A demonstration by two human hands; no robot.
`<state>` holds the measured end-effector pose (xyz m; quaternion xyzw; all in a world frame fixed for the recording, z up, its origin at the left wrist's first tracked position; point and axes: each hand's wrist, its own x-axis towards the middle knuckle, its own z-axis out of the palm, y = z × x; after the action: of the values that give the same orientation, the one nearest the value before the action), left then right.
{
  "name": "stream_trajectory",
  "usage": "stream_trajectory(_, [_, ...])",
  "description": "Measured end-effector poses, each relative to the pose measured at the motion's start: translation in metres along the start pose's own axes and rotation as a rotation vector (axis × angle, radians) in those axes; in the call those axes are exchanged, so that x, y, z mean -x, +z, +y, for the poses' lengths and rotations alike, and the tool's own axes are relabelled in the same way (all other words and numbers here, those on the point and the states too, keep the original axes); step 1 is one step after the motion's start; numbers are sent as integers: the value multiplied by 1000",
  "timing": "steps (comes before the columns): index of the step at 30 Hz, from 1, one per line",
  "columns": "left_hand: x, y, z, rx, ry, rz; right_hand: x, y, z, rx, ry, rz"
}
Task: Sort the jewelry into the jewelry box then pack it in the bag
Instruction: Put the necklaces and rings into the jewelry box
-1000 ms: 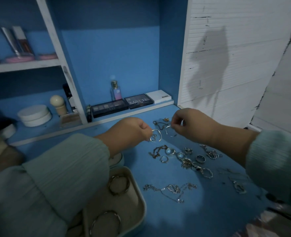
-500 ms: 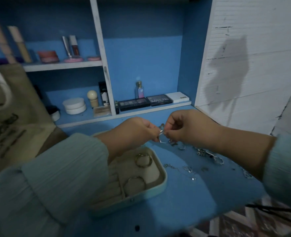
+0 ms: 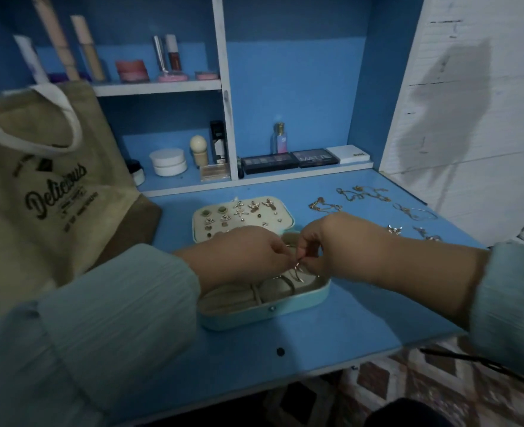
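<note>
- Left hand (image 3: 245,257) and right hand (image 3: 341,245) meet over the open jewelry box (image 3: 264,306), centre of frame. Fingers of both are curled, pinching one small metal hoop (image 3: 297,269) between them; the hoop hangs just above the box's lower tray.
- Box lid (image 3: 242,217) lies back flat, just above the hands, with studs and star-shaped earrings already pinned in it.
- Step in hand, by my reading: seating the hoop in the tray. To do it well: keep the pinch light, lower the piece into a free slot clear of the hoops already lying there, and let go with one hand first so it does not spring out.
- Unsorted chains and rings (image 3: 362,195) lie on the blue surface (image 3: 362,303), right of centre toward the upper right, well apart from the box. Much of the sorting remains.
- Bag (image 3: 38,186) stands at the left edge; it takes the box only once the box is closed.
- Readable writing: "Delicious" in dark script on the bag; "MATTE" on a dark palette (image 3: 314,157) on the low shelf. Smaller print on the bag is too blurred to read.
</note>
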<state>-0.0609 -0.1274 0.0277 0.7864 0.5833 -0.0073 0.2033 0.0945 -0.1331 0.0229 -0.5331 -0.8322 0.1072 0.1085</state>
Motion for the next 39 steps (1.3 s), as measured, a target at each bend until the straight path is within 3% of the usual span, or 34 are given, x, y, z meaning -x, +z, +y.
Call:
stream_trajectory(3, [-2, 1, 0, -153, 11, 39, -2, 2, 0, 134, -34, -36])
stream_trajectory(12, [-6, 7, -1, -216, 44, 34, -8, 2, -5, 377, -43, -101])
stream_trajectory(18, [-9, 6, -7, -178, 55, 64, -12, 3, 5, 275, -23, -157])
stream_trajectory(22, [-11, -4, -25, -66, 35, 137, -19, -4, 15, -14, 44, -86])
stream_trajectory(26, [-17, -12, -54, 171, -61, 320, -35, -10, 20, -187, 96, -44])
stream_trajectory(29, [-26, -16, -75, 192, -258, 424, -56, -6, 24, -286, 160, 12])
stream_trajectory(33, [-37, -24, -88, 161, -447, 320, -92, 2, 23, -344, 238, 36])
stream_trajectory(39, [-48, -39, -94, 172, -437, 264, -137, 9, 12, -210, 189, -40])
